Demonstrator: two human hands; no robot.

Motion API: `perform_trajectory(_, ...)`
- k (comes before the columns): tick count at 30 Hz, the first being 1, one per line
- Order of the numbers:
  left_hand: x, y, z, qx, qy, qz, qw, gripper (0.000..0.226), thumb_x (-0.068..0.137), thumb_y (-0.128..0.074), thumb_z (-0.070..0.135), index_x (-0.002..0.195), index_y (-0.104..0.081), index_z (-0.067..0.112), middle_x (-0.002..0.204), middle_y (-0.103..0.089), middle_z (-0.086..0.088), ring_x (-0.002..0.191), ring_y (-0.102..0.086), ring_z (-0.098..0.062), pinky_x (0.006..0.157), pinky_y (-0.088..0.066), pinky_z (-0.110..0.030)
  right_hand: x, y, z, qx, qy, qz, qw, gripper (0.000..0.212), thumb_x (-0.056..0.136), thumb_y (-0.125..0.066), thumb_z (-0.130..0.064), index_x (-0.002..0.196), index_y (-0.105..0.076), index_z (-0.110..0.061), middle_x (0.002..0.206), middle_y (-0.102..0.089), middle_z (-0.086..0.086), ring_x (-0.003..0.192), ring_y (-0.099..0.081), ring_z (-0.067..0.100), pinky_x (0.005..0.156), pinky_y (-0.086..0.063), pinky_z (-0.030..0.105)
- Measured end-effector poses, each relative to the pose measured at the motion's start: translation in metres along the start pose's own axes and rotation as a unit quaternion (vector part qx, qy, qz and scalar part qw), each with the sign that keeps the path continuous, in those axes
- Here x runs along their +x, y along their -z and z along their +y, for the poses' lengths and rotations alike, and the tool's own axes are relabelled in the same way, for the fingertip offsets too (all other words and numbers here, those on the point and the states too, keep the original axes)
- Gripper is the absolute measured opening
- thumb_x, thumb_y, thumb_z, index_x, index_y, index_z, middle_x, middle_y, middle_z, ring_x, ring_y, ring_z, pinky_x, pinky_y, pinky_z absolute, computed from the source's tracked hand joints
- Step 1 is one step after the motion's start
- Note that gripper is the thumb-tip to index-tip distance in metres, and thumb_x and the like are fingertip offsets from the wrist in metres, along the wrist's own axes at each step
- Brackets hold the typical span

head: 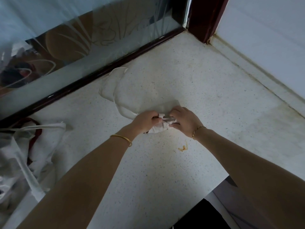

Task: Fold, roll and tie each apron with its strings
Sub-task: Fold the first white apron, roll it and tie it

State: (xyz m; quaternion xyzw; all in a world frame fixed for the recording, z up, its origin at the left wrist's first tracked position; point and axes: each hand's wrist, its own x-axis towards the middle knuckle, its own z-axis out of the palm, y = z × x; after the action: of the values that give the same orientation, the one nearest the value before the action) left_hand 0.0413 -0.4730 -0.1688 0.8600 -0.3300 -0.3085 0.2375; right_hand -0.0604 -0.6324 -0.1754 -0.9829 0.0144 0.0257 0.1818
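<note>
An orange stain (183,147) is seen on the speckled countertop (206,83), just in front of the hands. At mid-counter a white rolled apron (159,128) is gripped by the left hand (145,120) and the right hand (183,120), the fingers of both curled round its cloth. Its loose strings (113,90) are looped beyond it, toward the patterned glass panel (82,38). More aprons (46,146) are heaped at the far left.

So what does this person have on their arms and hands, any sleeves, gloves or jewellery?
No gloves, and no sleeves show: both forearms are bare as far as the picture reaches. The left hand has a plain, smooth gold-coloured bangle at its wrist. The right hand has a thinner gold-coloured bracelet at its wrist. I can make out no rings.
</note>
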Motion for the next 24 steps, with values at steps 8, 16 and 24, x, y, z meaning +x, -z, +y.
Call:
perform_trajectory(8,-0.004,0.008,-0.008,-0.188,0.054,0.104,0.975,0.038,0.088,-0.064,0.025,0.114,-0.043,0.008,0.089,-0.05,0.0,0.077,-0.051,-0.013,0.063,-0.045,-0.022,0.038,0.02,0.002,0.062,-0.094,-0.103,0.988,0.027,0.091,-0.059,-0.032,0.109,-0.054,-0.012,0.09,-0.053,0.0,0.085,-0.052,0.02,0.07,-0.032,0.026)
perform_trajectory(16,-0.007,0.005,-0.017,-0.123,0.027,0.158,0.979,0.04,0.084,-0.068,0.012,0.117,-0.048,0.001,0.108,-0.056,-0.011,0.096,-0.055,-0.021,0.079,-0.048,-0.029,0.057,0.016,0.004,0.1,-0.179,-0.078,0.976,0.036,0.09,-0.06,-0.031,0.116,-0.05,-0.008,0.114,-0.041,0.009,0.081,-0.047,0.024,0.071,-0.037,0.03)
perform_trajectory(24,0.014,0.005,-0.013,0.018,0.084,0.164,0.983,0.042,0.087,-0.066,0.017,0.12,-0.049,-0.002,0.121,-0.042,-0.02,0.096,-0.055,-0.032,0.081,-0.043,-0.028,0.058,0.01,0.003,0.061,-0.186,-0.096,0.976,0.036,0.094,-0.055,-0.027,0.126,-0.046,-0.013,0.123,-0.04,0.013,0.09,-0.052,0.028,0.081,-0.048,0.035)
